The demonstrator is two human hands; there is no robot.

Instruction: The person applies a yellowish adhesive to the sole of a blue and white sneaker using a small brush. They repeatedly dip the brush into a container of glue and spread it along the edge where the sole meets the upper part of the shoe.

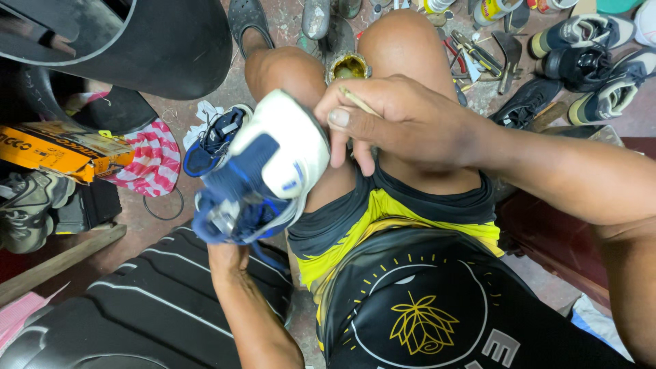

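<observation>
My left hand [227, 258] grips a blue and white sneaker [263, 171] from below, its white toe tilted up over my left knee. A second blue shoe [213, 140] lies just behind it on the floor. My right hand [403, 119] rests against the sneaker's toe edge and pinches a thin wooden stick [357, 100] between thumb and fingers. An open tin of yellowish glue [348, 67] sits on the floor between my knees, right beyond the stick.
Several shoes [588, 68] and hand tools [478, 55] lie scattered at the upper right. A large black tyre [157, 307] is at lower left, another black tyre [137, 41] at upper left. An orange box [61, 147] and striped cloth [154, 160] lie on the left.
</observation>
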